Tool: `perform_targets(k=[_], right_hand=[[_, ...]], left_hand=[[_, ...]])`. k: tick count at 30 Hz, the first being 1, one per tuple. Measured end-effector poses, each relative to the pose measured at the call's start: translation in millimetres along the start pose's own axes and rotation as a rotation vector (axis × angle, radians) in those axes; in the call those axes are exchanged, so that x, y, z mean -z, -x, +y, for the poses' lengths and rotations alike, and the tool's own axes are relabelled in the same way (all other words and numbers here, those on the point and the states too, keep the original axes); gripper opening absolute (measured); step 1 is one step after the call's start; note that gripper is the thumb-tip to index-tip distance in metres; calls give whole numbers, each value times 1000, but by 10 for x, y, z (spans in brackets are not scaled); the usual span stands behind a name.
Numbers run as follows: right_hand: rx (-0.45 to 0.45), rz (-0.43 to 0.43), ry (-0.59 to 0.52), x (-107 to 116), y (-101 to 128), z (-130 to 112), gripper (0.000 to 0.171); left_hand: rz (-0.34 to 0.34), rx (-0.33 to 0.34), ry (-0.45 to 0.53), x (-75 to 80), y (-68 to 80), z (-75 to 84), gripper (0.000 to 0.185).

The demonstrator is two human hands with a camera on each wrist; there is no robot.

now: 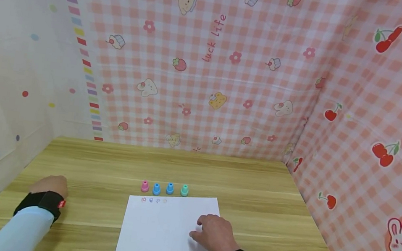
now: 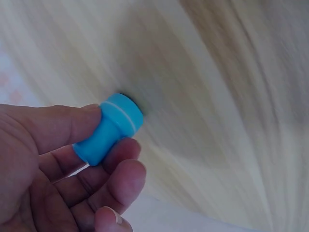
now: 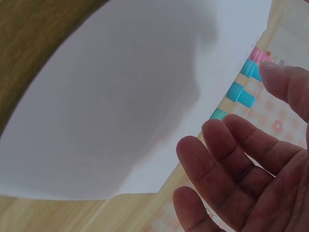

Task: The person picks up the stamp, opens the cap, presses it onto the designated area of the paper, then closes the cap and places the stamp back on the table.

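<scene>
My left hand [image 1: 50,185] is low over the left part of the table. In the left wrist view, its thumb and fingers pinch a small light-blue toy stamp [image 2: 108,126], whose wide end faces the wooden surface. My right hand [image 1: 215,234] hovers over the right side of a white sheet of paper [image 1: 160,234], its fingers relaxed and holding nothing. Several small coloured prints [image 1: 151,200] run along the sheet's top left edge. Behind the sheet stand a pink stamp [image 1: 145,186], two blue stamps [image 1: 170,188] and a green stamp [image 1: 185,190] in a row.
The wooden table [image 1: 255,179] meets a pink checked cloth [image 1: 202,113] at the back. Another printed cloth [image 1: 371,165] hangs along the right side, and a pale dotted one [image 1: 33,65] along the left.
</scene>
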State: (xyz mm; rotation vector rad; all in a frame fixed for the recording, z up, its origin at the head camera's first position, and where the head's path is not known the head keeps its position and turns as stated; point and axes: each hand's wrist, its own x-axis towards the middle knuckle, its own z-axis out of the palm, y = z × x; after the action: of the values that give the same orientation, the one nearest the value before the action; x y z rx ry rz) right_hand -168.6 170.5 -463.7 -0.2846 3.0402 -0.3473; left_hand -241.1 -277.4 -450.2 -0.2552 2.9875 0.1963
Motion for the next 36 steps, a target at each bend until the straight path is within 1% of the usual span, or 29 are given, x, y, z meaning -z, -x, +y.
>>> perform_targets(k=[4,6,10,14,17,20,27,32,36], right_hand=[[2,4,1,-4,-2,-1,33],[4,5,0,-3,-2,-2,33],[5,8,-3,-9,3,1,33],[-3,3,-9,-12,0,1,32],[-10,-3,-14,-13,-9,0,32],[-12,-4,-16,-18,-19,2,31],[-1,9,-15,-27,-20,2,31],[-1,4,-24,-21,-18,-8,31],[-9,-1,-30,-16,-23,-22,31]], left_hand=[[32,-83,34,17,25,105,12],[50,-112,57,31,46,173,11],[45,-163,88,40,75,333,12],[31,-210,101,23,73,486,14],[50,-258,111,3,68,585,13],[72,-304,142,-12,74,676,8],[104,-351,240,-7,150,860,8],[131,-379,265,-5,197,970,12],[149,-419,280,6,239,1071,13]])
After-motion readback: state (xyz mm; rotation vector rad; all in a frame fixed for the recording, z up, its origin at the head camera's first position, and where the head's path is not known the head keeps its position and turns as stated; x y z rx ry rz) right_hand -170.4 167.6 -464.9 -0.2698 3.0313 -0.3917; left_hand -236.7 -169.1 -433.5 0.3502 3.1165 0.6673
